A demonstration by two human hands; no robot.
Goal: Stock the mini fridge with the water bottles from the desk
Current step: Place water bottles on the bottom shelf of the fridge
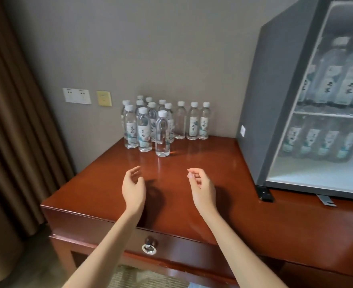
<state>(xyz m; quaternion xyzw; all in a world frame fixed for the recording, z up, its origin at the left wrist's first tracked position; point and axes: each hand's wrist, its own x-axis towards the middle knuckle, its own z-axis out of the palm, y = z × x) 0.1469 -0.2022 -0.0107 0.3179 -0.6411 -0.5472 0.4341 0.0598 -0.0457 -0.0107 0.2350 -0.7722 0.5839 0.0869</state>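
Several clear water bottles with white caps [144,129] stand upright in a cluster at the back of the reddish wooden desk [192,204], against the wall. One bottle [162,134] stands nearest to me at the front of the cluster. Both my hands hover over the desk in front of the bottles, palms facing each other. My left hand [133,187] is open with curled fingers and holds nothing. My right hand [202,185] is open too, fingers loosely bent. The grey mini fridge [275,100] sits on the desk at the right; more bottles fill its two shelves behind the glass front.
A brown curtain [9,121] hangs at the left. Wall sockets [77,96] and a yellow plate [104,98] sit on the wall left of the bottles. A drawer knob [149,245] is on the desk front below my arms.
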